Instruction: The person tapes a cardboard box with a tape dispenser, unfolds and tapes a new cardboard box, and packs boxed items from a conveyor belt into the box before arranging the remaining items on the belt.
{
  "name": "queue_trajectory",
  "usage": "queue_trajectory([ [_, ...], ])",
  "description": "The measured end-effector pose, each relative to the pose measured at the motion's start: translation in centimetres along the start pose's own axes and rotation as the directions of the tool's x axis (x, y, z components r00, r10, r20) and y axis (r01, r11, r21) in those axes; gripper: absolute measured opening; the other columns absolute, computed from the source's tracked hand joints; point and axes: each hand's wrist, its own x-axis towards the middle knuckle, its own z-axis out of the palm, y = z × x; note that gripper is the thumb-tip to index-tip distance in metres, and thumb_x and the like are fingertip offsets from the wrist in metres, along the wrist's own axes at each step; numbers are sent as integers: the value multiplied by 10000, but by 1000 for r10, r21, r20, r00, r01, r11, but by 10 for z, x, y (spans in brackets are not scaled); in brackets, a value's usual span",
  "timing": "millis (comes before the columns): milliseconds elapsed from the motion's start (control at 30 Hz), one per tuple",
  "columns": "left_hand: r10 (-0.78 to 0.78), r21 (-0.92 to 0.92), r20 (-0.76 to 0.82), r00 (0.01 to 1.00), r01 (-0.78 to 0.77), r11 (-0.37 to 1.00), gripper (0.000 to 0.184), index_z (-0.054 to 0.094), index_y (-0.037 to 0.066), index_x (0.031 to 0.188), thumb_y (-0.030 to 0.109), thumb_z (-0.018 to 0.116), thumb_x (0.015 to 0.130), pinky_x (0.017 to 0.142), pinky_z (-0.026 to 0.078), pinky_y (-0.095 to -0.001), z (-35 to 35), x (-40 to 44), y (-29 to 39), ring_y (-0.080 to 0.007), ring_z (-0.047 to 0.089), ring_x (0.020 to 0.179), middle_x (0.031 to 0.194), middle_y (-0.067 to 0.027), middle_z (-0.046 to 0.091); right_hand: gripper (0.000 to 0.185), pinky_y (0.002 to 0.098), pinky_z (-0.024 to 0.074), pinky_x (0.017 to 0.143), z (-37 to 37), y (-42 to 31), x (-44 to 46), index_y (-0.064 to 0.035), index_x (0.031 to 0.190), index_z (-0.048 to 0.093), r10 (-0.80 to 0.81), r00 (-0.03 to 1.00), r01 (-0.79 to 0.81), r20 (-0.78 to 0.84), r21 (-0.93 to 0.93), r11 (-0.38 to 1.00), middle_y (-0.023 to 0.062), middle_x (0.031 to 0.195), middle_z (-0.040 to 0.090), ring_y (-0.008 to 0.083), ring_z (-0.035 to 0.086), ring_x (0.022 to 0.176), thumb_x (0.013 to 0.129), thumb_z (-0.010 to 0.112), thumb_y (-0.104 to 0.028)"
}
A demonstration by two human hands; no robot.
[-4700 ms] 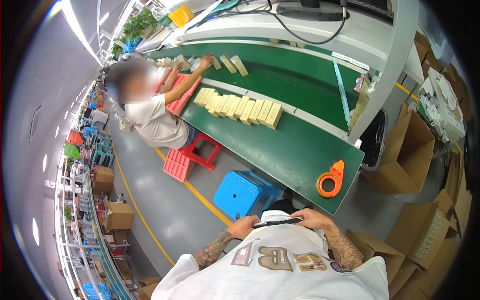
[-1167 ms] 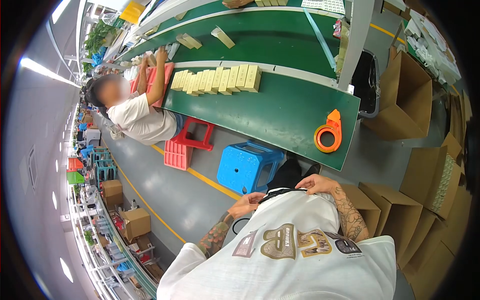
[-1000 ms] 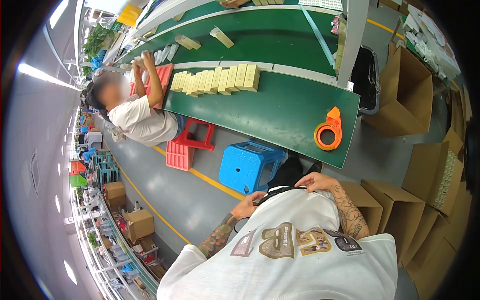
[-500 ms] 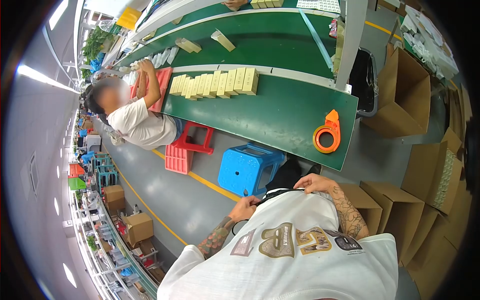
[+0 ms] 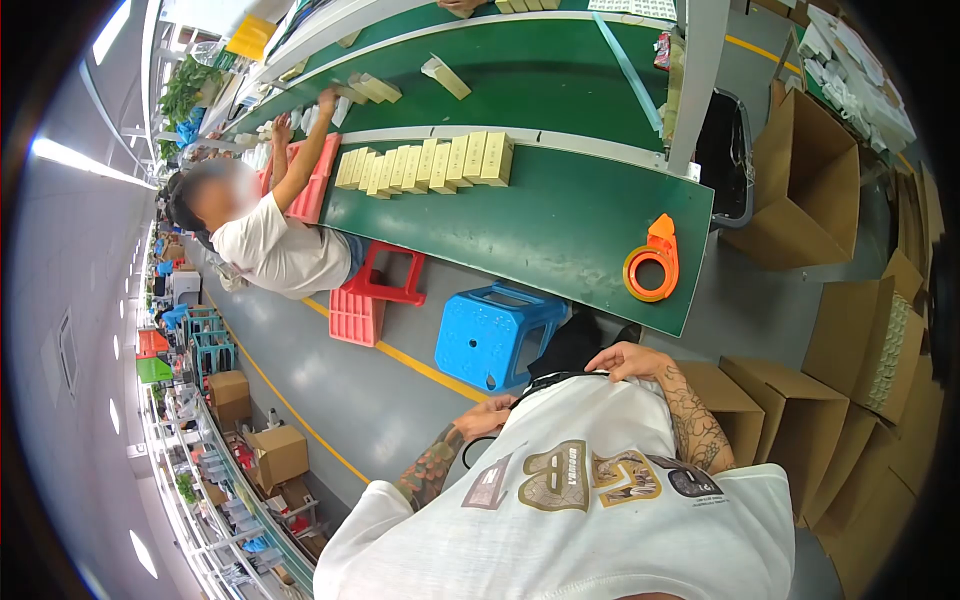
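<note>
My left hand (image 5: pixel 486 416) is at the left side of my waist, its fingers closed against the dark waistband; what they hold is hidden. At the front of my waist, my right hand (image 5: pixel 628 361) pinches the hem of my white T-shirt (image 5: pixel 640 420). Dark trousers (image 5: pixel 568 345) show just beyond the hem. The green workbench (image 5: pixel 560 230) lies ahead of both hands, with an orange tape dispenser (image 5: pixel 652 262) near its closest corner. Farther along stands a row of pale yellow boxes (image 5: pixel 440 165).
A blue stool (image 5: pixel 490 335) stands before me, with a red stool (image 5: pixel 400 275) beyond. A co-worker (image 5: pixel 275 240) reaches over the bench at left. Open cardboard boxes (image 5: pixel 790 400) crowd my right, and a black bin (image 5: pixel 730 160) stands past the bench end.
My left hand has shifted slightly at the waist and its fingers show less. The co-worker's arm has stretched out toward the boxes on the farther belt.
</note>
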Motion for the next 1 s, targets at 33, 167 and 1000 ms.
queue_trajectory([
  [33, 2, 2, 1, 1000, -2, 1000, 280, 549, 61, 1125, 201, 582, 885, 750, 462, -202, 1, 0, 0, -54, 554, 832, 943, 16, 603, 496, 235, 425, 844, -1, 2, 0, 21, 1151, 561, -6, 1000, 6, 2, 7, 1000, 62, 1018, 614, 97, 556, 928, 656, 584, 42],
  [167, -13, -78, 1, 1000, 13, 997, 274, 555, 60, 1121, 211, 573, 894, 758, 467, -203, -1, -2, -5, -53, 564, 866, 980, 9, 610, 478, 237, 427, 849, -3, 3, -2, 19, 1155, 563, -58, 998, 57, 10, 45, 997, 71, 1035, 618, 103, 562, 936, 680, 609, 29],
  [1000, 119, 83, -125, 985, -109, 991, 263, 559, 50, 1100, 238, 531, 918, 732, 452, -215, 6, 2, 42, -61, 550, 839, 950, 6, 603, 278, 245, 435, 788, 26, -18, 2, -8, 1040, 648, -70, 975, -5, -211, -338, 941, 45, 966, 639, 104, 562, 876, 814, 648, -169],
])
